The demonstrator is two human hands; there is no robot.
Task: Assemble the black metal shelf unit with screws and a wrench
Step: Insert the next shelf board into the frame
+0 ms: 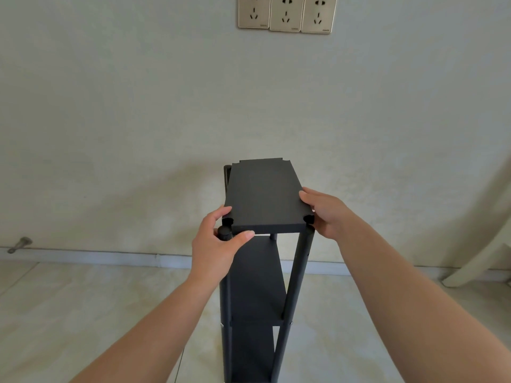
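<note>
A black metal shelf unit (pixel 257 288) stands upright on the floor in front of me, with round black posts and lower shelves fixed between them. A black top shelf panel (pixel 262 194) sits at the head of the posts, its corner notches near the post tops. My left hand (pixel 218 244) grips the panel's near left corner, thumb on the front edge, fingers beside the left post top (pixel 224 232). My right hand (pixel 325 214) holds the panel's near right corner by the right post (pixel 300 272). No screws or wrench are in view.
A pale wall stands close behind the unit, with three wall sockets (pixel 286 13) high up. A metal door stop (pixel 19 244) juts out low on the left. A cream furniture leg (pixel 481 261) leans at the right. The floor is pale tile.
</note>
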